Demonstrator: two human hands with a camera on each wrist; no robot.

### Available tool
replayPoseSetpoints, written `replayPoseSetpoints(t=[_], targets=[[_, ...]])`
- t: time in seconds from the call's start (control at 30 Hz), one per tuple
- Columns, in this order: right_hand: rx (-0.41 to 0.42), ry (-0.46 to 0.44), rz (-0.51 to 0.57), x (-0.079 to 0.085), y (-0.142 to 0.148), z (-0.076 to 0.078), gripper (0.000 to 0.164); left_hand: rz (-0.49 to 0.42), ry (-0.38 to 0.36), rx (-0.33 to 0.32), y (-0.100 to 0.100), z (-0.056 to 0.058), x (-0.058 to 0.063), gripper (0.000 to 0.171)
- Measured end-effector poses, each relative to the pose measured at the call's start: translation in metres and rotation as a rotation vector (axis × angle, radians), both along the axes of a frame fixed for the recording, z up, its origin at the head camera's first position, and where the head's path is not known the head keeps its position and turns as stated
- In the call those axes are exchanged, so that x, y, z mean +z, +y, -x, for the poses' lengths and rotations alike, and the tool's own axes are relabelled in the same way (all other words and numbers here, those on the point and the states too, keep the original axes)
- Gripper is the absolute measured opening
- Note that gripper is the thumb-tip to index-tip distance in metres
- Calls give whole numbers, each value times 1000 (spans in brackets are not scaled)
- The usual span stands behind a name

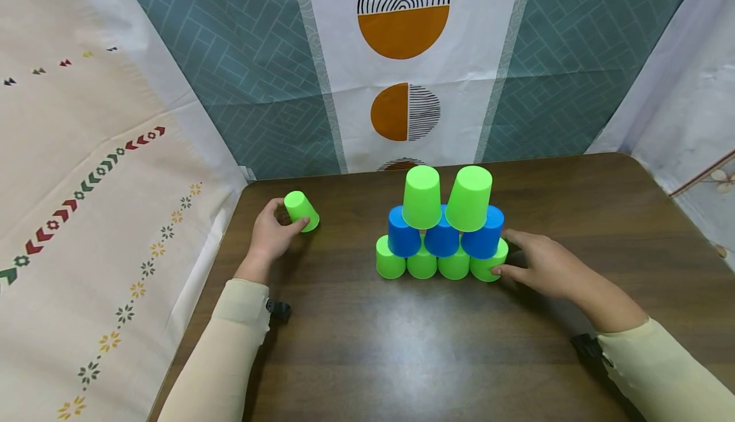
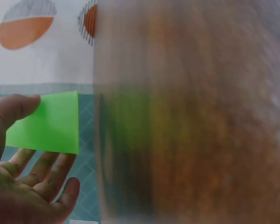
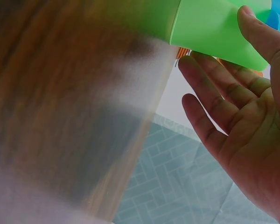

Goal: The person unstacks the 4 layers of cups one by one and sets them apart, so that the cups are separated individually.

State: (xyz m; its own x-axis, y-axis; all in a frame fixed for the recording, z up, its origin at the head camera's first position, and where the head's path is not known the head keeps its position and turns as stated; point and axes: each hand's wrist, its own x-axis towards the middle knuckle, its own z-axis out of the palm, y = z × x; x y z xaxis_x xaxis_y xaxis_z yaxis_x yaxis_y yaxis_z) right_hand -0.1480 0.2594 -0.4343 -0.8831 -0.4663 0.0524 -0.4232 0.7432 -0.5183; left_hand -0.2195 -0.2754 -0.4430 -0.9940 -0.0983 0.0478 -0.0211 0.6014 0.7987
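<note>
**Cup pyramid nearly built, one cup loose**

Head view: the left hand (image 1: 274, 233) holds a tilted green cup (image 1: 302, 211) on the table (image 1: 402, 345), well apart from the pyramid (image 1: 441, 233). The right hand (image 1: 542, 265) pinches the bottom-right cup (image 1: 489, 262) with thumb and straight fingers.

Left wrist: thumb and fingers (image 2: 42, 165) wrap the green cup (image 2: 46, 123).

Right wrist: the fingers (image 3: 210, 93) lie loosely open along the cup (image 3: 214, 28).

A nudge to that corner cup could topple the upper rows.
</note>
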Motion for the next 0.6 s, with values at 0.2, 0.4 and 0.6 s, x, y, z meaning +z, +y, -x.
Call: replayPoseSetpoints(t=[0.2, 0.4, 0.6], targets=[[3, -2, 4, 0, -1, 0, 73, 16, -62, 3, -6, 1, -8, 63], [0, -6, 4, 0, -1, -1, 71, 22, -76, -3, -7, 1, -10, 64], [3, 1, 9, 0, 1, -1, 70, 17, -86, -7, -7, 2, -11, 64]])
